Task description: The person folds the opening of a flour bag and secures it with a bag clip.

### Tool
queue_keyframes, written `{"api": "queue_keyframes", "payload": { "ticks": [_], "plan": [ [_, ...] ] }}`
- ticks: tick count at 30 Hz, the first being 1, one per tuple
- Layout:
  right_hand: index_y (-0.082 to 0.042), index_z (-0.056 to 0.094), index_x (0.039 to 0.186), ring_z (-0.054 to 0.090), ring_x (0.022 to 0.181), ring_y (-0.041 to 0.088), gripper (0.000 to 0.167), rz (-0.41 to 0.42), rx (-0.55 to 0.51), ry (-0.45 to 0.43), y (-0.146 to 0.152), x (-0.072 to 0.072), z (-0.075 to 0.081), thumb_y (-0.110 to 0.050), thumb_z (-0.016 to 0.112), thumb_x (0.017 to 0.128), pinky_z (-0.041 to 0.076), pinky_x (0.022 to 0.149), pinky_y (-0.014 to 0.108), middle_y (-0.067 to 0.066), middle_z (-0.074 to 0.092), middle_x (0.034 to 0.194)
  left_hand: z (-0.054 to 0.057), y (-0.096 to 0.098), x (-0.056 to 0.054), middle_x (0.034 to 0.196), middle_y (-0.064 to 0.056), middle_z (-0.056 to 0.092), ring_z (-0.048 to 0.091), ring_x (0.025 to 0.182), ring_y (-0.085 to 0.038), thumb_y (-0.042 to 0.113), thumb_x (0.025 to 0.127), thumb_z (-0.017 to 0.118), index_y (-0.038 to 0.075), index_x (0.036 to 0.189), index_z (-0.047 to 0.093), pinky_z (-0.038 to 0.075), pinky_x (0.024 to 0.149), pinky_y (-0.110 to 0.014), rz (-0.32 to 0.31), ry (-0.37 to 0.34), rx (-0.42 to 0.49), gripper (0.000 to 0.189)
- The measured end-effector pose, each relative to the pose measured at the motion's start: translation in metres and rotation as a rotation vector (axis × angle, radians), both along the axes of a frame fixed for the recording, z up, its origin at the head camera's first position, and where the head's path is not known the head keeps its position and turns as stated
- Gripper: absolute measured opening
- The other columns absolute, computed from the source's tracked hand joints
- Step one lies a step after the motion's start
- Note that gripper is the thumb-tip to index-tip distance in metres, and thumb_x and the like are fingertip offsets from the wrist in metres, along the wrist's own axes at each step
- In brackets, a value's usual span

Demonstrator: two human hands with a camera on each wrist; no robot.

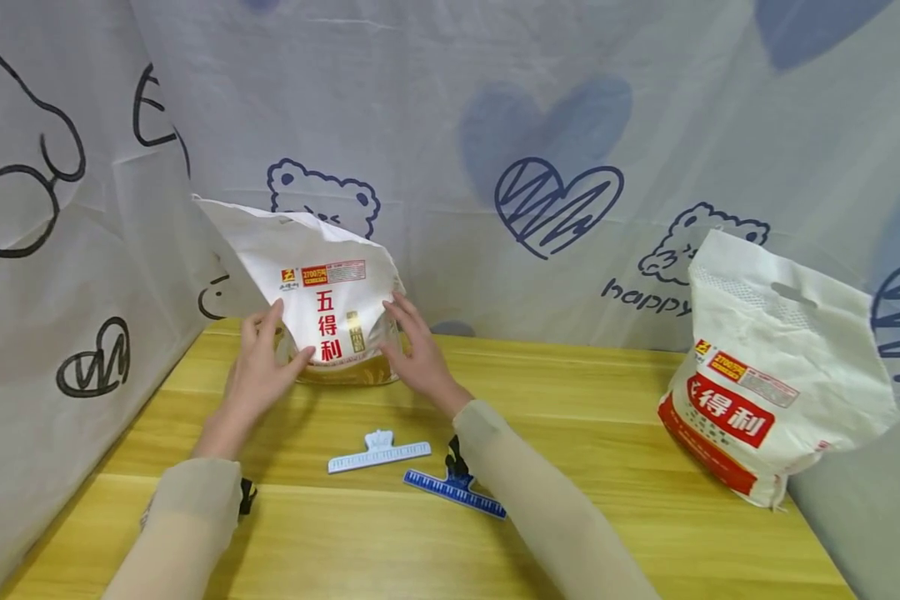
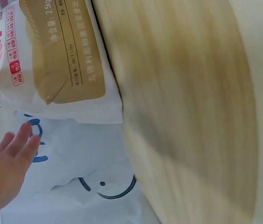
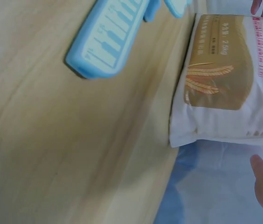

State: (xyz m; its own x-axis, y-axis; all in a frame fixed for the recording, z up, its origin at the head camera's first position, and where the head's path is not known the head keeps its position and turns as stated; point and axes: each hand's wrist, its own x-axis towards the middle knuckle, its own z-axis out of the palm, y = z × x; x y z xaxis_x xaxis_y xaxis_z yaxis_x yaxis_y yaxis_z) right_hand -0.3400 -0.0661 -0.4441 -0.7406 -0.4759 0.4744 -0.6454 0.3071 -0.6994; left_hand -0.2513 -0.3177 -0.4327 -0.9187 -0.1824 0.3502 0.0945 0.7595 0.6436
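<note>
A white and gold flour bag (image 1: 337, 308) with red lettering stands against the back sheet, its loose top leaning to the left. My left hand (image 1: 258, 367) is at the bag's left side, fingers spread, with the thumb overlapping its lower front. On the opposite side, my right hand (image 1: 423, 354) has extended fingertips right at the bag's edge. The wrist views show the gold lower panel and bottom edge of the bag (image 2: 73, 56) on the tabletop. Nearer me lie a light blue clip (image 1: 378, 452) and a dark blue clip (image 1: 456, 490), both with piano-key patterns.
A second flour bag (image 1: 750, 417), white and red with a handle slot, stands tilted at the right of the wooden table (image 1: 330, 542). A printed sheet (image 1: 435, 108) hangs behind and along the left side. The right sleeve (image 1: 525, 492) passes close by the dark clip.
</note>
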Motion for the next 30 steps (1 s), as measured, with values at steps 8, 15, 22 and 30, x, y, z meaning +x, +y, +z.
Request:
{"api": "queue_keyframes", "payload": {
  "ticks": [8, 15, 22, 30],
  "plan": [
    [-0.002, 0.050, 0.148, 0.039, 0.151, 0.026, 0.053, -0.083, -0.193, 0.179, 0.010, -0.006, 0.014, -0.004, 0.067, 0.098, 0.035, 0.123, 0.040, 0.010, 0.041, 0.163, 0.011, 0.000, -0.013, 0.141, -0.025, 0.044, 0.061, 0.104, -0.039, 0.014, 0.093, 0.079, 0.000, 0.142, 0.054, 0.039, 0.045, -0.034, 0.080, 0.436, -0.164, 0.058],
    [-0.002, 0.049, 0.149, 0.038, 0.151, 0.024, 0.053, -0.095, -0.254, 0.202, 0.010, -0.017, 0.034, -0.005, 0.066, 0.099, 0.038, 0.121, 0.037, 0.017, 0.041, 0.161, 0.044, 0.003, -0.026, 0.137, -0.025, 0.053, 0.059, 0.105, -0.042, 0.009, 0.090, 0.080, -0.003, 0.135, 0.058, 0.053, 0.067, -0.051, 0.058, 0.638, -0.268, 0.051],
    [-0.001, 0.047, 0.151, 0.041, 0.148, 0.025, 0.055, -0.101, -0.199, 0.247, 0.004, -0.031, 0.050, -0.006, 0.066, 0.099, 0.034, 0.123, 0.033, 0.017, 0.045, 0.159, 0.078, 0.010, -0.040, 0.144, -0.022, 0.052, 0.058, 0.118, -0.041, 0.006, 0.091, 0.078, 0.000, 0.139, 0.056, 0.054, 0.082, -0.055, 0.024, 0.699, -0.332, 0.053],
    [-0.010, 0.043, 0.157, 0.048, 0.143, 0.025, 0.058, -0.138, -0.030, 0.210, -0.003, -0.042, 0.059, -0.009, 0.063, 0.103, 0.035, 0.122, 0.031, 0.010, 0.044, 0.162, 0.104, 0.009, -0.056, 0.157, -0.016, 0.045, 0.045, 0.142, -0.038, 0.008, 0.093, 0.076, 0.003, 0.146, 0.050, 0.040, 0.118, -0.050, -0.033, 0.706, -0.427, 0.059]
  ]
}}
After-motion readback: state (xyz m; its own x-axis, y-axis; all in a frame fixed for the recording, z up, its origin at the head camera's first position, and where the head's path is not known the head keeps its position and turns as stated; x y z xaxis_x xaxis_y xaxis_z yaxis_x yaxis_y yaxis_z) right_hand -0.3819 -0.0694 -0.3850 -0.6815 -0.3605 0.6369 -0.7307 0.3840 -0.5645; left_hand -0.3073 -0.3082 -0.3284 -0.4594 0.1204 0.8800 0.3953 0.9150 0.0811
